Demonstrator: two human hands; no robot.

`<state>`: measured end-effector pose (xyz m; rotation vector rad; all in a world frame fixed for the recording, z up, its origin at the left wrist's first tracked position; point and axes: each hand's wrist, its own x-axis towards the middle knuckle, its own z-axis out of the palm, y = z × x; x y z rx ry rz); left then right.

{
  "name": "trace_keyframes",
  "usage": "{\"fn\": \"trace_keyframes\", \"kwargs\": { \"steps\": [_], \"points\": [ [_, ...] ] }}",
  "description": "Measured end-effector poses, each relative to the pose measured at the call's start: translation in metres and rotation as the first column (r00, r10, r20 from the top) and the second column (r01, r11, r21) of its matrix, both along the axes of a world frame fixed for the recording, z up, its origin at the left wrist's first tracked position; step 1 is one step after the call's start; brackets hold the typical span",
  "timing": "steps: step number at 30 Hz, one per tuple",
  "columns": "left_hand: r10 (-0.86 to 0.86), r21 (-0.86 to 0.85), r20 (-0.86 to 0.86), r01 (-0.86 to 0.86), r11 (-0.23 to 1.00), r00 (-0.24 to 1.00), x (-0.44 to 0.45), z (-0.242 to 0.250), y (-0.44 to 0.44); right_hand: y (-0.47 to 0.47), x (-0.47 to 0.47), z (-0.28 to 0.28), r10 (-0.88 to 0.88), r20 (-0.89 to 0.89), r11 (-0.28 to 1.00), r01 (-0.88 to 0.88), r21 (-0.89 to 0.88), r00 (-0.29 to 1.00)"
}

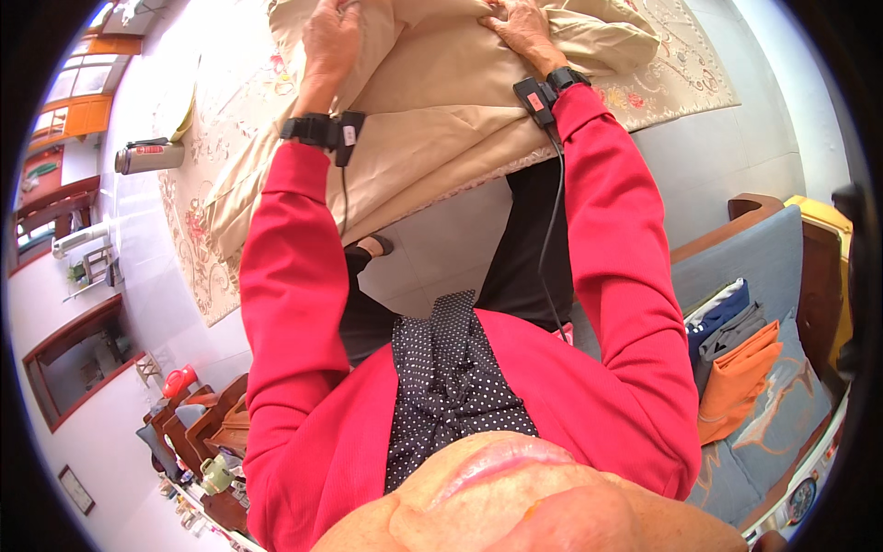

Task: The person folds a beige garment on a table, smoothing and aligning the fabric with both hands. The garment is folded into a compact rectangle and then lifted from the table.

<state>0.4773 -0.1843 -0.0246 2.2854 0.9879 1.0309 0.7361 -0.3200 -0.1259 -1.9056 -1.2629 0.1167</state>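
A large, creased piece of beige cloth (441, 83), perhaps a garment, lies over a table with a floral-patterned tablecloth (697, 83). My left hand (332, 38) is curled around the cloth near the top edge of the view, where some fingertips are cut off. To the right, my right hand (521, 29) grips the same cloth between thumb and fingers, partly beyond the frame. Beside it a bunched, sleeve-like fold (607, 38) spreads out. The near part of the cloth hangs along the table's front edge.
A metal thermos flask (150, 157) stands near the table's left side. At my right, folded clothes (741, 379) rest on a grey-blue cushioned wooden seat (752, 241). Cables run down from black devices strapped to both wrists. Wooden chairs (207, 421) stand at the lower left.
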Motion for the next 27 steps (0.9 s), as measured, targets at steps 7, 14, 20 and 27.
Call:
{"fn": "trace_keyframes", "kwargs": {
  "steps": [7,14,20,27],
  "points": [
    [0.051,0.096,-0.108,-0.041,0.995,0.993,-0.002,0.014,0.029,-0.004,-0.003,0.026,0.025,0.144,0.996,-0.037,0.084,0.989],
    [0.001,0.112,-0.147,0.015,0.994,0.989,0.004,0.041,0.008,0.011,-0.007,0.039,0.277,-0.216,0.96,-0.28,0.017,0.936],
    [-0.074,0.043,-0.367,0.097,0.994,0.927,0.018,0.062,-0.047,0.043,-0.023,0.02,0.44,-0.514,0.827,-0.556,-0.088,0.736],
    [-0.171,0.382,-0.424,0.347,0.857,0.889,0.03,-0.002,-0.07,0.049,-0.014,0.008,0.443,-0.705,0.845,-0.521,0.121,0.554]
  ]
}}
